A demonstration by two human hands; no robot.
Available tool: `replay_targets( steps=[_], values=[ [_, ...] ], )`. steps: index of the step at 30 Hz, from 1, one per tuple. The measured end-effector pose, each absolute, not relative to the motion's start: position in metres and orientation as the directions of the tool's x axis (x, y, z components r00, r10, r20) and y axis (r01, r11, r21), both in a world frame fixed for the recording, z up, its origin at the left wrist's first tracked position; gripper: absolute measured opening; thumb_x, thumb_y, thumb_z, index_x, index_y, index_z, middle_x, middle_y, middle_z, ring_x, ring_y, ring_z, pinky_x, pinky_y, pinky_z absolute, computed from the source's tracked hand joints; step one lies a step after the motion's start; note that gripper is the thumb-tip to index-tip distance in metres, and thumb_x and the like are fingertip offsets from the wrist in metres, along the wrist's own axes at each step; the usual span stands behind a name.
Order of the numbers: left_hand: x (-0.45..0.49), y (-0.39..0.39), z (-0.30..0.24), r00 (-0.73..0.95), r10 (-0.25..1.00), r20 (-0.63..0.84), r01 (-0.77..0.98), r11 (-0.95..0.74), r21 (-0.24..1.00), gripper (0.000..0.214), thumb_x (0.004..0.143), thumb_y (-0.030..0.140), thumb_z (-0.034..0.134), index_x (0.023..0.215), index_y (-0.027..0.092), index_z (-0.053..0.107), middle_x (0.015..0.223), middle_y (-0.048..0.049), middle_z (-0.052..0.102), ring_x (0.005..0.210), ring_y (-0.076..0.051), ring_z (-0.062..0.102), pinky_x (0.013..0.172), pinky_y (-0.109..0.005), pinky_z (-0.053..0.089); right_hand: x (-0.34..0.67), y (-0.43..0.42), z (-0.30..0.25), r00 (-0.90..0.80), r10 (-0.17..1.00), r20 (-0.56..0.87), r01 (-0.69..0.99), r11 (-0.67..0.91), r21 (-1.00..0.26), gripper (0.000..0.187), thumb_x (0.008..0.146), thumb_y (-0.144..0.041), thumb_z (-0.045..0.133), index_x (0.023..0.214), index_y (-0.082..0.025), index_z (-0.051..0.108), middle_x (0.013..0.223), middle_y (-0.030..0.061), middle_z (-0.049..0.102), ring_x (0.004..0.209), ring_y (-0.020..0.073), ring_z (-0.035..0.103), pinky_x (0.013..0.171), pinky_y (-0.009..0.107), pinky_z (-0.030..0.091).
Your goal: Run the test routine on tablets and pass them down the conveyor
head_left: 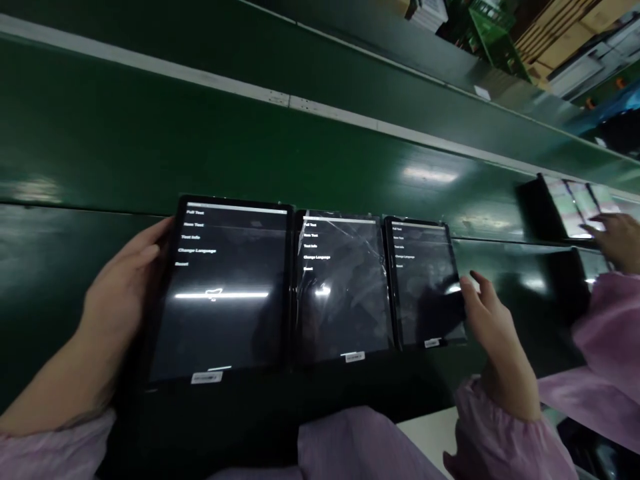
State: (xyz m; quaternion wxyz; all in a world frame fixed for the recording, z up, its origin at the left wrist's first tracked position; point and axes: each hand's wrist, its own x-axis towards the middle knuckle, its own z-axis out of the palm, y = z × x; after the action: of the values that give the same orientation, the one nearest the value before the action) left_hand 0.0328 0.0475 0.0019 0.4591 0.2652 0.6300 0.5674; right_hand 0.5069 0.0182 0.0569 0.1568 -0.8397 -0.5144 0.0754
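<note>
Three tablets stand side by side in a row, their lit screens facing me with a white text menu. My left hand (117, 293) grips the left edge of the left tablet (225, 327), its fingertips partly hidden at the edge. The middle tablet (343, 307) wears a wrinkled, shiny clear film and touches neither hand. At the other end, my right hand (490, 313) holds the right edge of the right tablet (425, 293), thumb at the front and some fingers hidden. Small white labels sit at the tablets' lower edges. Beneath the row it is too dark to make out.
Green work surface (200, 133) stretches behind the tablets, crossed by a pale strip (330, 117). To the right, a co-worker's hand (620, 240) reaches toward more lit screens (575, 200). Cardboard (570, 40) and a green crate (493, 33) lie at the far upper right.
</note>
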Motion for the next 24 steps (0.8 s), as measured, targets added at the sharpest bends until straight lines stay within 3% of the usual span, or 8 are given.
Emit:
replay_targets(
  steps=[2, 4, 6, 8, 10, 15, 19, 24],
  values=[
    [0.035, 0.055, 0.008, -0.433, 0.856, -0.283, -0.159, 0.236, 0.959, 0.054, 0.072, 0.034, 0.07, 0.124, 0.018, 0.074, 0.124, -0.005, 0.077, 0.161, -0.041, 0.027, 0.124, -0.066, 0.043, 0.481, 0.013, 0.059, 0.326, 0.93, 0.172, 0.913, -0.262, -0.313, 0.071, 0.098, -0.073, 0.047, 0.14, -0.018, 0.064, 0.127, 0.0181, 0.071, 0.127, 0.0419, 0.062, 0.109, 0.063, 0.048],
    [0.036, 0.064, 0.013, -0.412, 0.875, -0.253, -0.131, 0.218, 0.967, 0.053, 0.063, 0.029, 0.067, 0.115, 0.017, 0.075, 0.126, -0.005, 0.076, 0.166, -0.037, 0.014, 0.125, -0.062, 0.043, 0.444, 0.013, 0.059, 0.019, 0.943, 0.333, 0.97, 0.063, -0.234, 0.058, 0.105, -0.063, 0.047, 0.14, -0.02, 0.065, 0.147, 0.0182, 0.061, 0.148, 0.0431, 0.045, 0.119, 0.068, 0.037],
    [0.035, 0.074, 0.014, -0.421, 0.883, -0.206, -0.116, 0.173, 0.978, 0.051, 0.056, 0.028, 0.068, 0.105, 0.018, 0.077, 0.123, -0.004, 0.077, 0.164, -0.036, 0.021, 0.132, -0.058, 0.034, 0.405, 0.019, 0.056, -0.186, 0.911, 0.369, 0.937, 0.277, -0.213, 0.044, 0.111, -0.051, 0.043, 0.135, -0.024, 0.068, 0.16, 0.015, 0.049, 0.159, 0.0425, 0.029, 0.125, 0.072, 0.028],
    [0.033, 0.08, 0.011, -0.44, 0.875, -0.201, -0.136, 0.156, 0.978, 0.051, 0.052, 0.028, 0.071, 0.102, 0.02, 0.078, 0.118, -0.0022, 0.079, 0.153, -0.037, 0.043, 0.136, -0.056, 0.022, 0.374, 0.027, 0.05, -0.292, 0.894, 0.34, 0.897, 0.38, -0.227, 0.042, 0.113, -0.046, 0.041, 0.136, -0.023, 0.068, 0.168, 0.0145, 0.039, 0.163, 0.0431, 0.016, 0.126, 0.073, 0.026],
    [0.031, 0.083, 0.007, -0.435, 0.871, -0.228, -0.192, 0.158, 0.969, 0.054, 0.049, 0.027, 0.073, 0.102, 0.021, 0.078, 0.115, -0.0011, 0.08, 0.14, -0.035, 0.057, 0.137, -0.053, 0.017, 0.355, 0.034, 0.042, -0.335, 0.889, 0.313, 0.878, 0.415, -0.238, 0.044, 0.113, -0.045, 0.041, 0.138, -0.021, 0.068, 0.171, 0.0159, 0.033, 0.164, 0.0442, 0.012, 0.126, 0.073, 0.026],
    [0.025, 0.083, -0.001, -0.41, 0.873, -0.265, -0.253, 0.17, 0.952, 0.06, 0.046, 0.028, 0.075, 0.105, 0.021, 0.078, 0.126, -0.0052, 0.078, 0.133, -0.035, 0.063, 0.132, -0.053, 0.032, 0.351, 0.041, 0.033, -0.309, 0.888, 0.34, 0.885, 0.399, -0.24, 0.047, 0.114, -0.047, 0.038, 0.133, -0.021, 0.072, 0.167, 0.0154, 0.042, 0.163, 0.0459, 0.016, 0.125, 0.076, 0.025],
    [0.022, 0.083, -0.003, -0.405, 0.868, -0.286, -0.206, 0.219, 0.954, 0.068, 0.051, 0.029, 0.079, 0.118, 0.02, 0.077, 0.127, -0.0069, 0.078, 0.127, -0.037, 0.067, 0.129, -0.06, 0.036, 0.369, 0.036, 0.045, -0.192, 0.876, 0.442, 0.892, 0.343, -0.294, 0.042, 0.114, -0.045, 0.042, 0.118, -0.024, 0.078, 0.155, 0.0115, 0.058, 0.159, 0.042, 0.031, 0.125, 0.071, 0.03],
    [0.026, 0.08, 0.0, -0.474, 0.83, -0.294, -0.148, 0.254, 0.956, 0.061, 0.054, 0.023, 0.08, 0.114, 0.021, 0.076, 0.125, -0.0061, 0.077, 0.133, -0.039, 0.063, 0.128, -0.065, 0.036, 0.403, 0.03, 0.057, 0.035, 0.861, 0.508, 0.933, 0.154, -0.325, 0.047, 0.113, -0.043, 0.042, 0.099, -0.025, 0.083, 0.138, 0.0095, 0.07, 0.15, 0.0397, 0.046, 0.121, 0.069, 0.036]
  ],
)
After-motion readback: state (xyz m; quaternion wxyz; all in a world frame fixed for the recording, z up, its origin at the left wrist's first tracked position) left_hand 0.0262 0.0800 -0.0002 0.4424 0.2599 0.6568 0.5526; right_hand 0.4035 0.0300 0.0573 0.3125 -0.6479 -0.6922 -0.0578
